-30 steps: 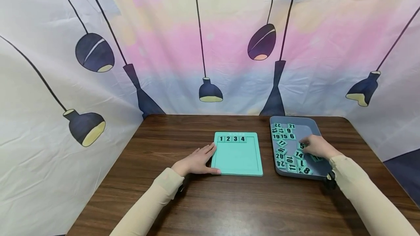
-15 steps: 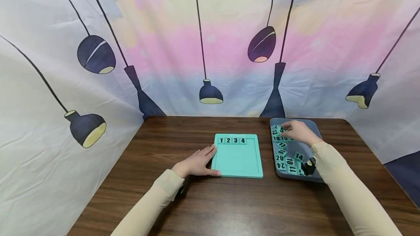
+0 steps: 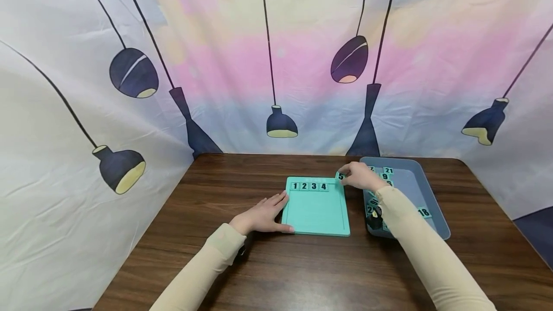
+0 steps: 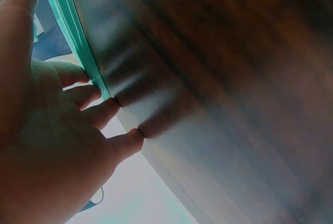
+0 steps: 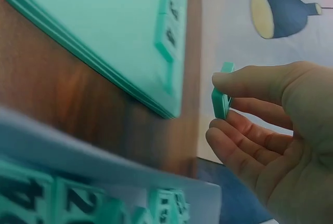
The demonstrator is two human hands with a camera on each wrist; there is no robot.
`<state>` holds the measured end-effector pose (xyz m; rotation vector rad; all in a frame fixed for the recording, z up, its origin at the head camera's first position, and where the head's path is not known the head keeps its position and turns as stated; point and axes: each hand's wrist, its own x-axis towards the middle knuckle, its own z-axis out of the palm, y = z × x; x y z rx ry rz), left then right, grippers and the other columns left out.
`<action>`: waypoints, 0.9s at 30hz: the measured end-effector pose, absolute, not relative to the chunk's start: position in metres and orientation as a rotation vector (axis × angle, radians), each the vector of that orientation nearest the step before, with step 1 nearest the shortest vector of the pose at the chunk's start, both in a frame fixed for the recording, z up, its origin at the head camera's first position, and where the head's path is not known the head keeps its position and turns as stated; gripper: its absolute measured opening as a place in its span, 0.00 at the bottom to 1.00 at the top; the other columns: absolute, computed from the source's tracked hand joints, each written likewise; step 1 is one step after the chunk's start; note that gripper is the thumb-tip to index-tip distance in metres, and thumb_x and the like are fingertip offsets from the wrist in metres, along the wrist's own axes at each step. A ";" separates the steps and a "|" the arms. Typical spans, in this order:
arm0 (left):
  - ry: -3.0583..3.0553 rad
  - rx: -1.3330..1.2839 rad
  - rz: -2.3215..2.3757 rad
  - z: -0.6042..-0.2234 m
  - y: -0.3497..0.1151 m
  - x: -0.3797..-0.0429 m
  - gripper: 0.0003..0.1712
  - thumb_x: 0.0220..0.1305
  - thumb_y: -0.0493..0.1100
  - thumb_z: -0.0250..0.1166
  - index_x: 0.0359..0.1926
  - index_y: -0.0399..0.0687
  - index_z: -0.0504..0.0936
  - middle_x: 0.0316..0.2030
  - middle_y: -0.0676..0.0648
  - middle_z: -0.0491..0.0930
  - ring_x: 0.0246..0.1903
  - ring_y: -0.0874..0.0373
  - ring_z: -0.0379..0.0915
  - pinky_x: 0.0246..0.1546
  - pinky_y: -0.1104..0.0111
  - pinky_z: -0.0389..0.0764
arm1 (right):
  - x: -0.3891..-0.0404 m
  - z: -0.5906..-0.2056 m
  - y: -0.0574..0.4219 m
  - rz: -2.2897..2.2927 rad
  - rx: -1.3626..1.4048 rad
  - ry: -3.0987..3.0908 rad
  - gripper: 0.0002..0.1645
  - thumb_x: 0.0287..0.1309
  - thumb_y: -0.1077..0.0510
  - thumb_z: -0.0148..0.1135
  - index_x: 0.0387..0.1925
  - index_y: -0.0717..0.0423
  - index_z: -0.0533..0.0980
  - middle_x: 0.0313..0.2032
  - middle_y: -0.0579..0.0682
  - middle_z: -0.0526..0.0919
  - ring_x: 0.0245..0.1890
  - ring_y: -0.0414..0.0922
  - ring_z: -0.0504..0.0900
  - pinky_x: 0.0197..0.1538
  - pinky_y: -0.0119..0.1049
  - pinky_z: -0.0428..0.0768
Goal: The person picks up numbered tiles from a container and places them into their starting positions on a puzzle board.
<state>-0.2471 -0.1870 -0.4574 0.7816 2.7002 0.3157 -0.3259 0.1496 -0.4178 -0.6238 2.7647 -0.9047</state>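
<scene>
Two hands are at work over one board (image 3: 317,215) and one tray (image 3: 410,181). The right hand (image 3: 362,175) has tile 5 (image 3: 340,176) pinched between thumb and fingers, the gap closed down to the tile's thickness and the lower fingers loosely bent; the tile is raised near the board's far right corner, apart from it. The left hand (image 3: 261,214) grips nothing: its fingers are spread and nearly straight along the board's left edge, thumb at the near edge.

Four tiles (image 3: 313,186), 1 to 4, sit in a row along the board's far side. More lie in the tray, partly behind the right arm, so I can't count them; 21, 9 and 18 are readable.

The board is smooth, mint green and nearly square, with a raised border. The tiles are small thick squares, green with black numerals. The tray is blue-grey, rectangular and round-cornered. The surface (image 3: 302,272) is dark, glossy and wood-grained. Behind hangs a creased cloth (image 3: 242,85) printed with seven lamps.
</scene>
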 end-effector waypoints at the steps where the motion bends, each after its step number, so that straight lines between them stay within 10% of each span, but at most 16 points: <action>1: 2.700 0.780 0.317 -0.458 -0.187 -0.247 0.61 0.63 0.76 0.58 0.81 0.49 0.44 0.80 0.48 0.39 0.78 0.51 0.38 0.74 0.49 0.47 | -0.326 -0.421 0.148 -0.904 -0.622 2.757 0.26 0.65 0.62 0.65 0.61 0.72 0.75 0.57 0.68 0.79 0.56 0.63 0.78 0.52 0.53 0.80; 27: 2.693 0.790 0.318 -0.456 -0.186 -0.248 0.60 0.64 0.74 0.59 0.81 0.47 0.44 0.80 0.45 0.39 0.78 0.50 0.38 0.74 0.48 0.47 | -0.318 -0.443 0.126 -0.861 -0.625 2.756 0.21 0.63 0.67 0.65 0.57 0.71 0.78 0.55 0.66 0.81 0.51 0.60 0.82 0.49 0.49 0.82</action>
